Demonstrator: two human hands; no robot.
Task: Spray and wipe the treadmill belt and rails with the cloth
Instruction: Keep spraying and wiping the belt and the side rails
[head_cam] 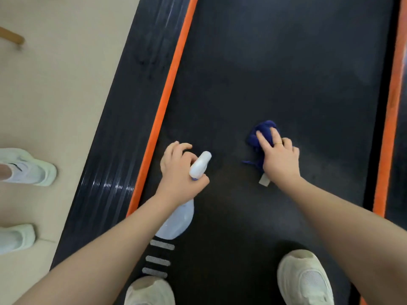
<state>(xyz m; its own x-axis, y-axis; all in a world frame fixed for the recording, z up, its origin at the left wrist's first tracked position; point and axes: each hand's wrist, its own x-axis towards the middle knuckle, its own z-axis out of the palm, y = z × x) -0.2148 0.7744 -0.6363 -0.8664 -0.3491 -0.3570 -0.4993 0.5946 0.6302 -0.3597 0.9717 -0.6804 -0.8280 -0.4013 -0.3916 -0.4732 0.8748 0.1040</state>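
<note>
Treadmill belt [275, 73]: dark, matte, running lengthwise between two orange strips. Left rail [123, 119]: black, ribbed, glossy, just outside the left orange strip [167, 89]; right rail [399, 137] mostly cut off at the frame edge. Cloth [263, 133]: dark blue, bunched, pale tag trailing, pressed flat on the belt right of centre. Spray bottle [199, 165]: white trigger head, translucent bluish body, held tilted above the belt near the left strip.
</note>
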